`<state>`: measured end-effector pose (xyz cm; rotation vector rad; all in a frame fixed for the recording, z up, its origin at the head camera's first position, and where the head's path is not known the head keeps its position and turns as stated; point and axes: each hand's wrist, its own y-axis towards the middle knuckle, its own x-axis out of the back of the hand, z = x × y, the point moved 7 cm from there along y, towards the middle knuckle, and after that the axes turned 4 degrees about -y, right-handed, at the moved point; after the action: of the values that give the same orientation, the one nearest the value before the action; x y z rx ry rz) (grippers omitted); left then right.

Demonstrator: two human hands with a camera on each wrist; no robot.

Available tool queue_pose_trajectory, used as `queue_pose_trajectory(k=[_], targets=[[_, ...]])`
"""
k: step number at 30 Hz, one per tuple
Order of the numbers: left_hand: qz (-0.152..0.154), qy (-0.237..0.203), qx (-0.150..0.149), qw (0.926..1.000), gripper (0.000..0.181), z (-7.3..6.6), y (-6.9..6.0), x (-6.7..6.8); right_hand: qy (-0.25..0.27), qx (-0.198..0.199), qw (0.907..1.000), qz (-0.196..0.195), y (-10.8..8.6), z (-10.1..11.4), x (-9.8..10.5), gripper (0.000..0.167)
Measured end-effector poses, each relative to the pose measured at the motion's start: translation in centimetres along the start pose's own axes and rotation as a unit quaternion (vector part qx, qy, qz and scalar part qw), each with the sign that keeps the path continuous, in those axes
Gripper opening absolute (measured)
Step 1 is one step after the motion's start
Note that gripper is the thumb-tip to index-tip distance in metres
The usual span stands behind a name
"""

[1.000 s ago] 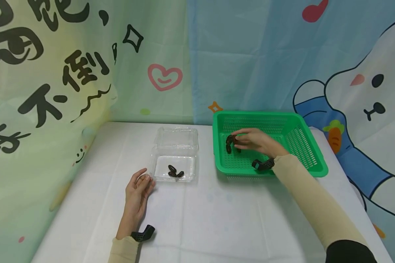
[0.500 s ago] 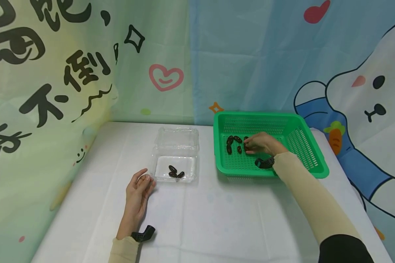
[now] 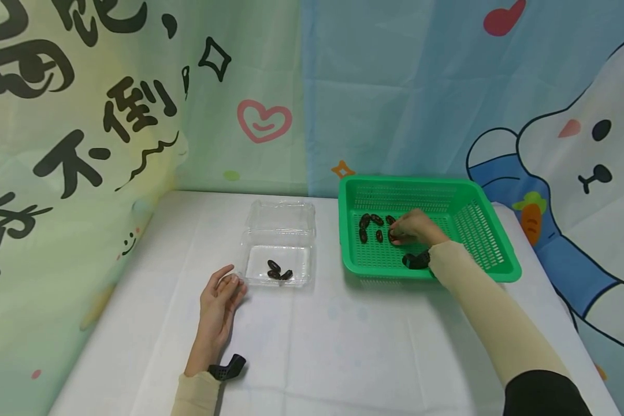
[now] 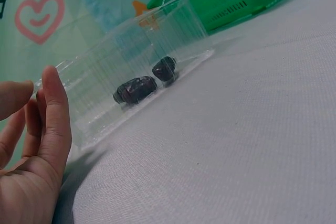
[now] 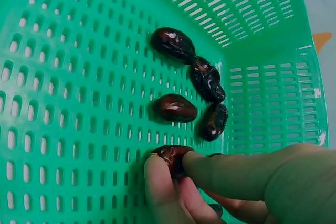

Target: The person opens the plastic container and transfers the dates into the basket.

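Right of centre in the head view, the right hand pinches a glossy, dark-brown, wrinkled date-like fruit inside the green perforated plastic basket. It should be light, softish and perhaps sticky; a gentle hold across its middle suits it. Similar fruits lie close by. The basket's wall stands between it and the clear hinged plastic box, beside whose lower-left corner the left hand rests, fingers relaxed.
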<state>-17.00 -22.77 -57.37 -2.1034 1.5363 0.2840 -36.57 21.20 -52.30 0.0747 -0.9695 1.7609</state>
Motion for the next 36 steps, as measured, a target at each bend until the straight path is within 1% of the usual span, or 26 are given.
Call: queue_pose_trajectory(k=[6, 11, 14, 20, 23, 26, 30, 33, 36], targets=[[-0.002, -0.004, -0.002, 1.0000, 0.050, 0.0, 0.0, 0.0, -0.009, 0.017, 0.9997, -0.013, -0.1, 0.2, 0.0, 0.035], [-0.003, 0.001, -0.004, 1.0000, 0.051, -0.2, 0.2, -0.1, -0.037, 0.031, 0.9983, -0.031, -0.3, 0.4, 0.4, 0.031], [-0.007, 0.000, -0.002, 1.0000, 0.048, -0.2, 0.2, 0.0, -0.043, 0.036, 0.9979, -0.032, -0.3, 0.4, 0.4, 0.031], [-0.003, -0.003, -0.007, 1.0000, 0.045, 0.0, 0.2, 0.0, -0.055, 0.038, 0.9973, -0.030, -0.6, 0.6, 0.6, 0.032], [-0.003, -0.003, -0.008, 1.0000, 0.045, 0.1, 0.2, 0.0, -0.076, 0.051, 0.9954, -0.029, -1.0, 1.2, 0.8, 0.035], [-0.002, -0.003, -0.007, 1.0000, 0.046, 0.2, 0.2, -0.1, -0.092, 0.068, 0.9929, -0.032, -1.6, 2.3, 1.2, 0.036], [-0.001, -0.001, -0.006, 1.0000, 0.047, 0.2, 0.2, -0.1, -0.069, 0.079, 0.9941, -0.026, -2.7, 3.8, 1.3, 0.039], [-0.002, 0.001, -0.006, 1.0000, 0.047, 0.1, 0.2, -0.1, -0.056, 0.085, 0.9946, -0.018, -3.2, 4.8, 1.0, 0.042], [-0.004, 0.000, -0.007, 1.0000, 0.047, 0.1, 0.2, -0.1, -0.054, 0.091, 0.9943, -0.013, -3.7, 5.7, 0.6, 0.042]])
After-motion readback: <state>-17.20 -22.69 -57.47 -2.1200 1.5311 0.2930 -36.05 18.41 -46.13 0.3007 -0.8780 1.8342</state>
